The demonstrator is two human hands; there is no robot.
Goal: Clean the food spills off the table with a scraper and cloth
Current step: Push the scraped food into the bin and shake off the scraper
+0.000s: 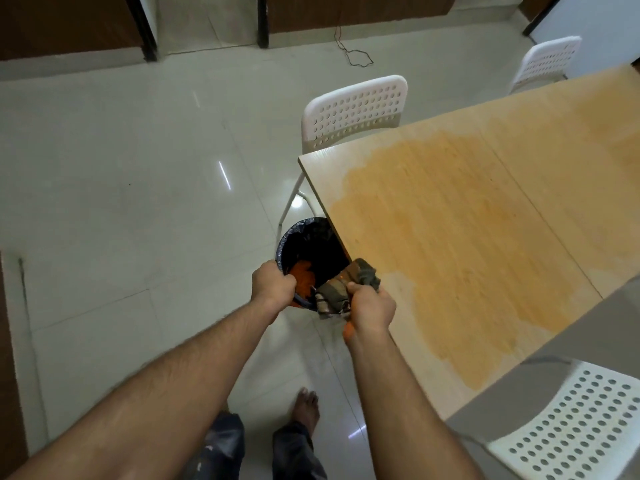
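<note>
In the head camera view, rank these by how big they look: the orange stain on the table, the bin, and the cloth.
1. orange stain, largest by far.
2. bin, partly hidden under the table edge.
3. cloth, smallest, bunched in the right hand.

A wide orange smear (460,237) is spread across the light wooden table (571,161). A crumpled grey-brown cloth (349,285) is held at the table's near-left edge, partly over the edge. A scraper cannot be made out.
</note>
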